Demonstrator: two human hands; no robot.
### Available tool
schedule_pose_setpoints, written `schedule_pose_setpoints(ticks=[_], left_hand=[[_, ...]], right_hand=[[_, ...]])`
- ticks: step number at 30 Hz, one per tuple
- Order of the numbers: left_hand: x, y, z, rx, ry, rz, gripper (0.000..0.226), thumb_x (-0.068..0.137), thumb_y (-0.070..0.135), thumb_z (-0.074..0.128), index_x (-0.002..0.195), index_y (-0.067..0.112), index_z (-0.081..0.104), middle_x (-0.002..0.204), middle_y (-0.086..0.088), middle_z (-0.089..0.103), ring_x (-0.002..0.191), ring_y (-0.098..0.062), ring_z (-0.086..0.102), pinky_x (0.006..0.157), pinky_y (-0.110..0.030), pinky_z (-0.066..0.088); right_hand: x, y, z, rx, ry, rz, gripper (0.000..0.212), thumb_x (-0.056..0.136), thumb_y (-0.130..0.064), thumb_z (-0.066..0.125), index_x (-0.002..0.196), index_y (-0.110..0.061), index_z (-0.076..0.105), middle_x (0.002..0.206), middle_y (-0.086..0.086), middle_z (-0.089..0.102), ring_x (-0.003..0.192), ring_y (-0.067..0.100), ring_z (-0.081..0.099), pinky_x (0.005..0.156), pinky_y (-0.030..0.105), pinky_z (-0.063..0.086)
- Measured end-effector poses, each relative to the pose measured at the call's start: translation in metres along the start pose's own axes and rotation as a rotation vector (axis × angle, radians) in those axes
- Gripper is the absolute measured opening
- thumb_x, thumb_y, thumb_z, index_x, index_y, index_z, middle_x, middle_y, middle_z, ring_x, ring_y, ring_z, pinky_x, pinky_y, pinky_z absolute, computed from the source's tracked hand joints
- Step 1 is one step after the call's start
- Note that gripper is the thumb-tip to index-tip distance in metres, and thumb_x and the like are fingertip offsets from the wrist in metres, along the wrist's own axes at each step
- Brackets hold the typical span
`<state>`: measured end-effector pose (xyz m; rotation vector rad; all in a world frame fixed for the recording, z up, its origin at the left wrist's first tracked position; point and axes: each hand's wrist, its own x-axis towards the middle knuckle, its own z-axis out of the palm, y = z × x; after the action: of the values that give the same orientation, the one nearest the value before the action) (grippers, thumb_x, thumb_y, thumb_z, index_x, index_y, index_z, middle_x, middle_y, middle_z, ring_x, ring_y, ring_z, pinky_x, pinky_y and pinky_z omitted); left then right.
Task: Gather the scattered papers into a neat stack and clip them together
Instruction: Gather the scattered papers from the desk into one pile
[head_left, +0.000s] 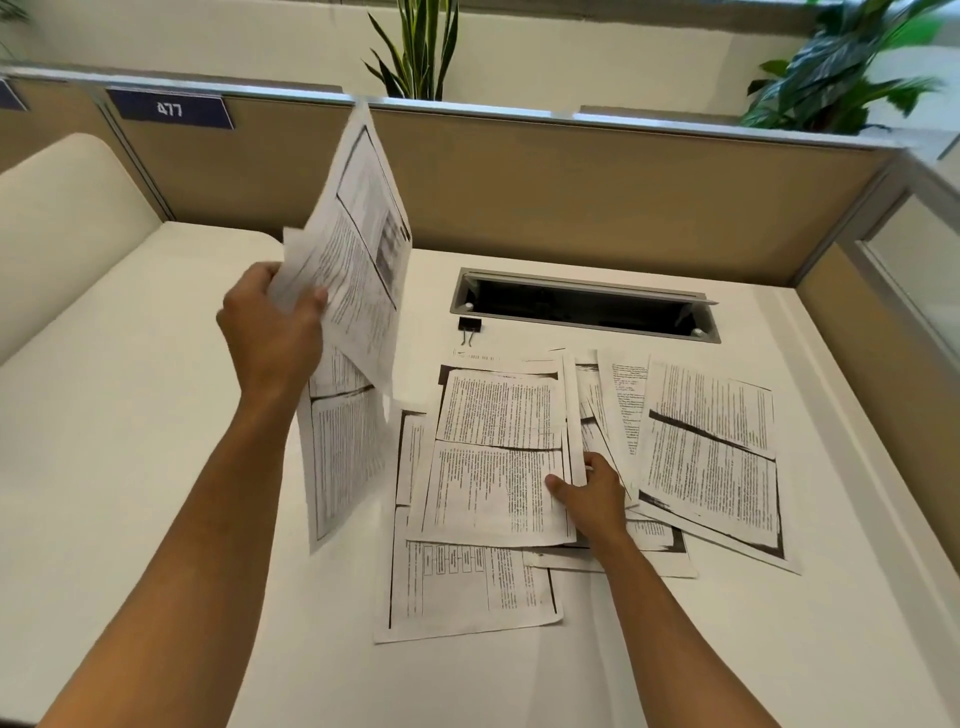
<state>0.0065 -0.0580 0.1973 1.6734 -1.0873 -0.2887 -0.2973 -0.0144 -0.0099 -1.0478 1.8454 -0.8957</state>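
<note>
Several printed sheets (711, 441) lie scattered and overlapping across the middle of the white desk (156, 415). My left hand (272, 332) holds a few gathered sheets (358, 249) upright above the desk's left half, thumb on the front. My right hand (589, 493) rests on the pile, pinching the right edge of a top sheet (498, 457) with thumb over it and fingers under. A black binder clip (470, 326) sits on the desk behind the papers, untouched.
An open cable hatch (584, 306) with a raised metal lid is set into the desk just behind the papers. Tan partition walls (571, 192) close the back and right. Plants (421, 47) stand beyond the partition. A label reads 477.
</note>
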Motion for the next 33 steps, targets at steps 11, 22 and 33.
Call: schedule_pose_setpoints(ticks=[11, 22, 33], left_hand=[[-0.022, -0.014, 0.035, -0.847, -0.294, -0.371, 0.019, 0.086, 0.002, 0.067, 0.103, 0.008, 0.062, 0.104, -0.009, 0.072, 0.092, -0.023, 0.072, 0.076, -0.035, 0.060], [-0.075, -0.117, 0.111, -0.421, -0.424, -0.686, 0.043, 0.084, 0.005, 0.071, 0.124, 0.007, 0.055, 0.117, -0.013, 0.066, 0.103, -0.031, 0.066, 0.094, -0.049, 0.053], [-0.077, -0.116, 0.129, -0.095, -0.480, -0.535, 0.028, 0.099, 0.021, 0.045, 0.117, 0.010, 0.064, 0.109, -0.010, 0.067, 0.100, -0.030, 0.063, 0.090, -0.043, 0.053]], right_hand=[[0.000, 0.002, -0.002, 0.010, -0.014, 0.003, 0.030, 0.081, -0.013, 0.073, 0.106, -0.018, 0.057, 0.097, -0.005, 0.062, 0.091, 0.015, 0.058, 0.083, 0.033, 0.051], [0.002, -0.002, -0.010, 0.090, -0.067, 0.022, 0.021, 0.090, -0.017, 0.061, 0.109, -0.011, 0.056, 0.101, 0.001, 0.064, 0.091, 0.016, 0.061, 0.076, 0.030, 0.050], [-0.002, 0.004, -0.012, 0.170, -0.135, 0.045, 0.063, 0.065, -0.009, 0.086, 0.119, -0.010, 0.053, 0.110, 0.005, 0.068, 0.101, 0.020, 0.065, 0.091, 0.044, 0.054]])
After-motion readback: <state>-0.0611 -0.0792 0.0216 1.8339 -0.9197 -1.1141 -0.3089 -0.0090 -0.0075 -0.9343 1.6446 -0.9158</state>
